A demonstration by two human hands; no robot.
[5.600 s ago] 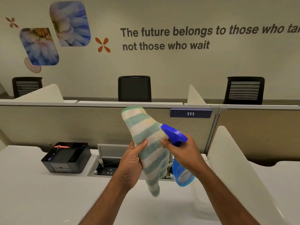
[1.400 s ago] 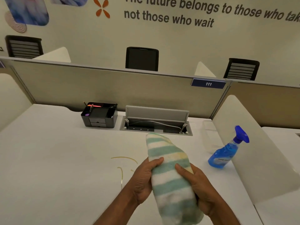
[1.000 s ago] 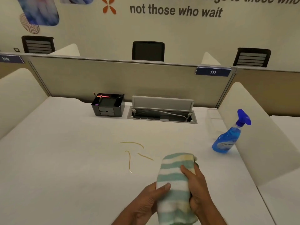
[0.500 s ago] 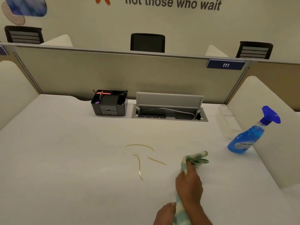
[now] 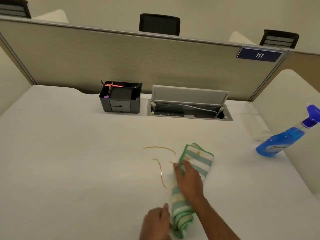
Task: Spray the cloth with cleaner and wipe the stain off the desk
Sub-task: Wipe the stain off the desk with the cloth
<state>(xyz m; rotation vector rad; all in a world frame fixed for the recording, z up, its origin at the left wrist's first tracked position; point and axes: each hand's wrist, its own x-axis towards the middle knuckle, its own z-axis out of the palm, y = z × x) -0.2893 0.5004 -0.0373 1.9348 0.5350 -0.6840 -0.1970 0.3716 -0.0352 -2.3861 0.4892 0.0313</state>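
Looks past the spraying: spray bottle (image 5: pixel 280 142) on the table (image 5: pixel 69 161), far right. Wiping just begun. Right grip (image 5: pixel 188 179) flat, pressing the striped cloth (image 5: pixel 199 158), lower middle, against the yellow stain (image 5: pixel 160 170). Left grip (image 5: pixel 155 222) by the cloth's tail; cannot tell if holding. Most yellow lines left to wipe.

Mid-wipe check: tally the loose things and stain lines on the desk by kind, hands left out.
Cloth: 1
Spray bottle: 1
Organizer: 1
Stain lines: 3
Total: 6
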